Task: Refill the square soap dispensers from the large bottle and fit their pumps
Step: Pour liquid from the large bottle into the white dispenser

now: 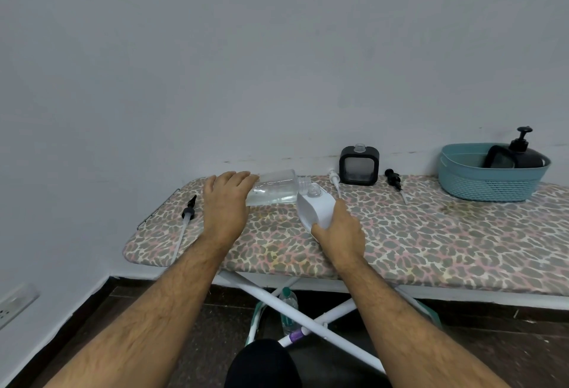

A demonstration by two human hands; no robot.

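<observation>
Clear plastic, laid nearly on its side, the large bottle (274, 187) is held by the left hand (226, 203), fingers curled over its base, so that its open neck points toward the mouth of the white square dispenser (315, 207). The right hand (340, 230) grips that dispenser from below and tips it toward the bottle, apparently to bring the two openings together for pouring. A shallow pool of clear liquid lies along the bottle's lower side; whether any is running across yet cannot be told, and the white dispenser's opaque wall hides its level.

Beyond the right hand, against the wall, a black square dispenser (359, 166) stands upright with its neck bare; its clear window looks empty or nearly so. Between it and the right hand lies a white pump (335, 181); further right lies a black pump (394, 179), both waiting to be fitted. Left of the left hand another black pump (188, 212) with a long tube rests on the ironing board (431, 239). Far to the right, a teal basket (489, 178) holds a dark dispenser with its pump on.
</observation>
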